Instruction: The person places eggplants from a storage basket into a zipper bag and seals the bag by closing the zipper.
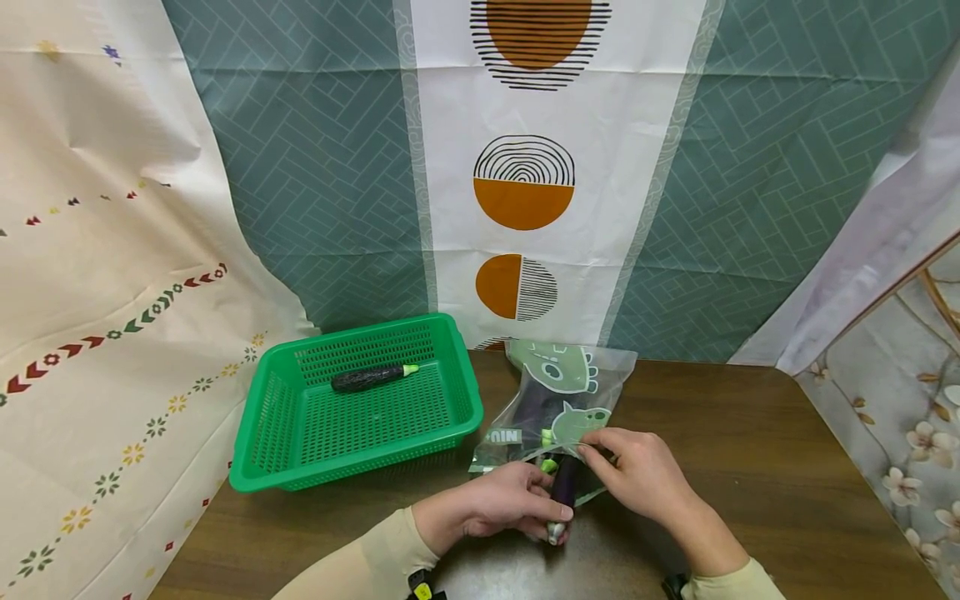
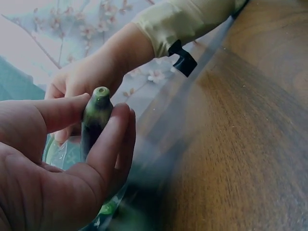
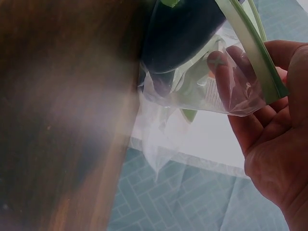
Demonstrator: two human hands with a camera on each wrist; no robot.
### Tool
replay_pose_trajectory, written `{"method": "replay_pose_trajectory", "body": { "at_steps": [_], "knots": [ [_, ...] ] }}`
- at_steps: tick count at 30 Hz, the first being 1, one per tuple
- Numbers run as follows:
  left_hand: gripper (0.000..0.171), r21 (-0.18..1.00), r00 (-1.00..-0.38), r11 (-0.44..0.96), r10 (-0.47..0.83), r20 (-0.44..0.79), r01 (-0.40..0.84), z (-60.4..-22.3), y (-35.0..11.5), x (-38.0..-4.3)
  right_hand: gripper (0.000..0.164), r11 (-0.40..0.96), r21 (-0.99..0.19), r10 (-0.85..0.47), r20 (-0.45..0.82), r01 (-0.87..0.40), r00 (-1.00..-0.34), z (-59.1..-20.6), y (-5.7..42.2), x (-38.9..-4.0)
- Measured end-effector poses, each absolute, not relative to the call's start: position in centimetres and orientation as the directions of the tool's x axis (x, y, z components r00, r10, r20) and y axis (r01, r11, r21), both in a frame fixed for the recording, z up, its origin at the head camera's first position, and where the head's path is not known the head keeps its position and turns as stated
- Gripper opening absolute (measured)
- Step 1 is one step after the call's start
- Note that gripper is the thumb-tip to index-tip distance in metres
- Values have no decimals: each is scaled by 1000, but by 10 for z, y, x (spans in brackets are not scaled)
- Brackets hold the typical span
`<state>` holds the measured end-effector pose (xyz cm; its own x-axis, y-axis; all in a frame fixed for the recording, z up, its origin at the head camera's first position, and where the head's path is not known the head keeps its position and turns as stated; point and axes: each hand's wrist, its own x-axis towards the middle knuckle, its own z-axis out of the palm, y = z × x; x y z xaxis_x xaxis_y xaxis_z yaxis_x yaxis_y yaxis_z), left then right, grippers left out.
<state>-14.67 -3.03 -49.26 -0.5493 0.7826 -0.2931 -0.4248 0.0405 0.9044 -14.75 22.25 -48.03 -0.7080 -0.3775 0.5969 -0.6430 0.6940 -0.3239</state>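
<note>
My left hand (image 1: 517, 504) pinches a dark purple eggplant (image 1: 565, 482) near its pale stem end. In the left wrist view that eggplant's greenish tip (image 2: 100, 98) stands up between thumb and fingers. Its far end lies at the mouth of a clear zip bag (image 1: 525, 417) printed with green cartoon figures; how far inside is hard to tell. My right hand (image 1: 637, 475) holds the bag's edge, and the green zip strip (image 3: 257, 57) shows between its thumb and fingers in the right wrist view. Green stem ends (image 1: 550, 464) of other eggplants show at the bag.
On the left of the wooden table (image 1: 720, 467) stands a green plastic basket (image 1: 352, 454) with one eggplant (image 1: 367, 379) in it. A patterned curtain (image 1: 337, 167) hangs behind the table. Cream patterned cloth (image 1: 112, 292) drapes along the left side.
</note>
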Motion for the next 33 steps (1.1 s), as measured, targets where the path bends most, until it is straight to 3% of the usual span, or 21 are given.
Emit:
{"method": "replay_pose_trajectory", "body": {
  "at_steps": [6,16,26,33],
  "knots": [
    [28,880,-527,9,798,-293,-474,-495,-30,-147,14,694,-306,-378,616,-652,-691,-481,224,-149],
    [31,890,-544,17,786,-293,-455,-496,-28,-146,17,695,-291,-381,627,-658,-679,-482,224,-149],
    [63,883,-552,-10,784,-284,-469,-489,-31,-146,16,701,-302,-374,616,-647,-693,-482,224,-150],
    [57,881,-514,-22,818,-256,-473,-490,-32,-147,15,703,-299,-377,612,-645,-695,-483,224,-150]
  ]
}}
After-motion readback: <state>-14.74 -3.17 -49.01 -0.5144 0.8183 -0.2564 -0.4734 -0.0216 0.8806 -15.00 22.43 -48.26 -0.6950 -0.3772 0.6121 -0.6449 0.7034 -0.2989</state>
